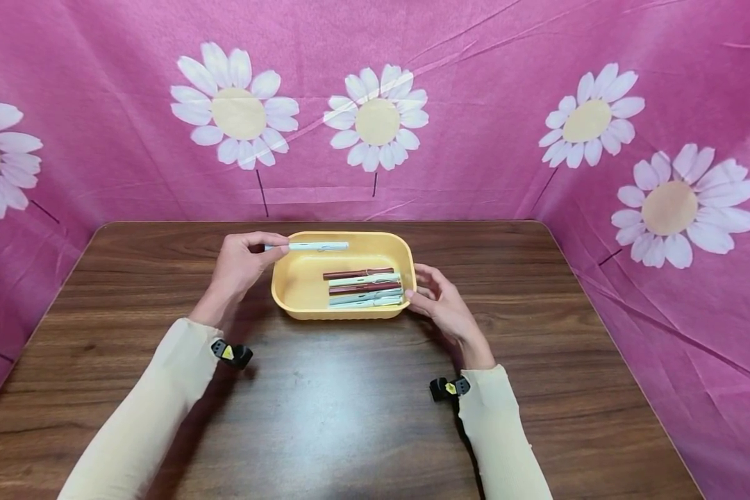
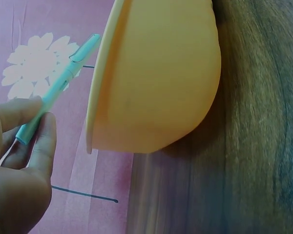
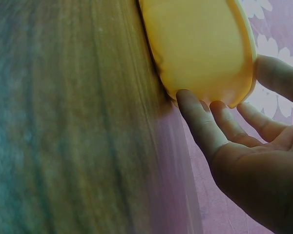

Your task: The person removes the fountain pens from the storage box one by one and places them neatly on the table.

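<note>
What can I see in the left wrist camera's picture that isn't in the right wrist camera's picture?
Only the left wrist view shows the left hand, pinching a pale pen between thumb and fingers.

Only the right wrist view shows the right hand, its fingers and thumb at one end of the yellow container.

Both share the outside of that container, the wooden table and the pink cloth with white flowers.
</note>
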`<state>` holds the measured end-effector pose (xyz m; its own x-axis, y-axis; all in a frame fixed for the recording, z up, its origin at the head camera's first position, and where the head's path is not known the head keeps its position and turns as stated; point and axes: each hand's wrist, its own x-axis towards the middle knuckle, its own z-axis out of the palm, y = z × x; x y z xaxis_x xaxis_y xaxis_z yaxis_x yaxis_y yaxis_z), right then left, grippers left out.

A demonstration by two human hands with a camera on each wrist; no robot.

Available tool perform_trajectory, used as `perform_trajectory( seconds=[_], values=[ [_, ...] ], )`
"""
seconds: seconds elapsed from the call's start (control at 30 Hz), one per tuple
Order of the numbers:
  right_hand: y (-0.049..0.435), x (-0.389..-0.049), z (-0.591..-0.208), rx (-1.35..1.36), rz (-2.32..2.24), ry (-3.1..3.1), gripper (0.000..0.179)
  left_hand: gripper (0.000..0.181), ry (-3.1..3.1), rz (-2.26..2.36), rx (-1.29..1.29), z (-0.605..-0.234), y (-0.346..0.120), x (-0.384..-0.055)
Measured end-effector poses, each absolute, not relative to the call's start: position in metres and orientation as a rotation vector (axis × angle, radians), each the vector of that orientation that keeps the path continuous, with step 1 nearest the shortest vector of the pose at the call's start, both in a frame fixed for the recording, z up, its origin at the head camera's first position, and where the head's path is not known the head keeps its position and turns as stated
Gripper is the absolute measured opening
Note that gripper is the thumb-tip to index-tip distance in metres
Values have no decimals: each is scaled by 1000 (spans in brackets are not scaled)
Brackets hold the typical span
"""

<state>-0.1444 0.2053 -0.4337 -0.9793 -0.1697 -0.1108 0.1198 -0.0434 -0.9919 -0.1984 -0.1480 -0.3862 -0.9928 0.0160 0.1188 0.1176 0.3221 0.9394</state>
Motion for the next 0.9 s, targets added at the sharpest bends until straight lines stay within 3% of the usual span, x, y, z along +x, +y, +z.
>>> perform_trajectory(
  seconds=[0.9],
  values=[
    [205, -144, -431, -37, -2114, 2034, 60, 27, -2344, -1840, -99, -388, -186, -192]
  ],
)
